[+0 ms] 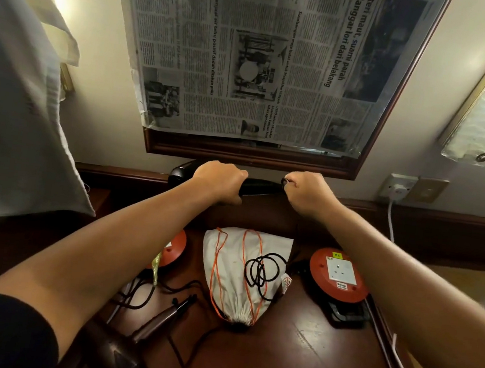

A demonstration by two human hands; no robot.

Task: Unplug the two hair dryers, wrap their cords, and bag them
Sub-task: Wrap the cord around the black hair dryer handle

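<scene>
Both hands are holding a black hair dryer point(261, 186) crosswise above the table point(305, 359), left hand point(220, 181) gripping its body, right hand point(307, 193) pinching its cord point(285, 181).

- One view only, worn on the person's head, looking forward and steeply down over the bench point(290, 358).
- It faces the wall, with the newspaper-covered mirror point(262, 64) straight ahead at the top.
- It sits close: both forearms reach out from the bottom edge toward the mirror.
- Wide-angle lens bends the edges.
</scene>
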